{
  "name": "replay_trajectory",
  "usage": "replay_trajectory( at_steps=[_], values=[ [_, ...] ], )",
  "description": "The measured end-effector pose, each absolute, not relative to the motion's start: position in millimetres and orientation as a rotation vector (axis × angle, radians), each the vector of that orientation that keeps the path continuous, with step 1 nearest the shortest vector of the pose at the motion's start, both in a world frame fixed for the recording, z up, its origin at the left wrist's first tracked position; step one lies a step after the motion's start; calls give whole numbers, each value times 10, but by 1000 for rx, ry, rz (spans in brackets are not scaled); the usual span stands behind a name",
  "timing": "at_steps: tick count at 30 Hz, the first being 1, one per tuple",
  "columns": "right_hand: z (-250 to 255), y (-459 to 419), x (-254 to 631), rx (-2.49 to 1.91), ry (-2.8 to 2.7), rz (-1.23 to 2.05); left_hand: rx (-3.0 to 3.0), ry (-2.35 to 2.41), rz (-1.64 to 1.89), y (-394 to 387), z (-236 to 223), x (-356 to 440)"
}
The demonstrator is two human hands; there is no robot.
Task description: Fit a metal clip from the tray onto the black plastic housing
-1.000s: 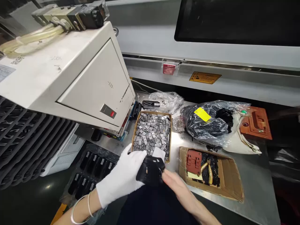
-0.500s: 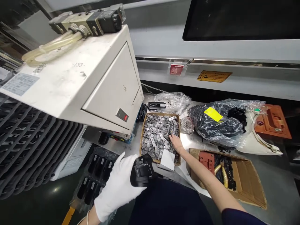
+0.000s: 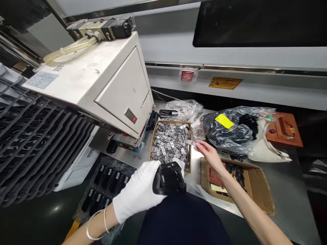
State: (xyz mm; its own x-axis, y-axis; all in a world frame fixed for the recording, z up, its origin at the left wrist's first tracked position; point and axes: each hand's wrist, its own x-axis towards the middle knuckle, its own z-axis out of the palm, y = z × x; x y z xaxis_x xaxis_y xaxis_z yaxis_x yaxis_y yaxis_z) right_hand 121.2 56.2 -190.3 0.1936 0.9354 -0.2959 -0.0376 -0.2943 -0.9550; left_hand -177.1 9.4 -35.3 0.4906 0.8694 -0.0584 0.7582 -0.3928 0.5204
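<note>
My left hand (image 3: 139,190), in a white glove, is closed around a glossy black plastic housing (image 3: 169,178) held in front of my body. Bare, my right hand (image 3: 208,152) pinches a small silver metal clip (image 3: 191,143) at the right edge of a shallow cardboard box. Many similar loose metal pieces (image 3: 170,143) fill that cardboard box (image 3: 151,144). A piece of white paper (image 3: 181,163) lies at the box's near corner, partly hidden behind the housing.
A white machine cabinet (image 3: 114,88) stands left of the box. To the right are a plastic bag of black parts (image 3: 224,131), an orange-brown block (image 3: 284,129) and an open carton (image 3: 258,190). A tray of black parts (image 3: 107,180) sits lower left.
My right hand has come up and right out of the box of metal pieces, now with a clip in its fingers. My left hand has moved right and turned the black housing.
</note>
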Motion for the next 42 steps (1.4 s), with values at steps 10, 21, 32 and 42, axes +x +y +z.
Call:
replay_trajectory(
  at_steps=[10, 21, 32, 42],
  values=[
    [-349, -1152, 1782, -1260, -1050, 1188, 2361, 778, 66, 92, -297, -865],
    [-633, -1776, 2121, -1463, -1697, 485, 2691, 565, -143, -147, -405, -112],
    [-692, -1455, 1751, -1509, -1884, 176, 2970, 619, -153, -157, -592, 79],
    [-1248, -1206, 1842, -1429, -1185, 816, 3045, 767, 481, -162, -655, -186]
  ],
)
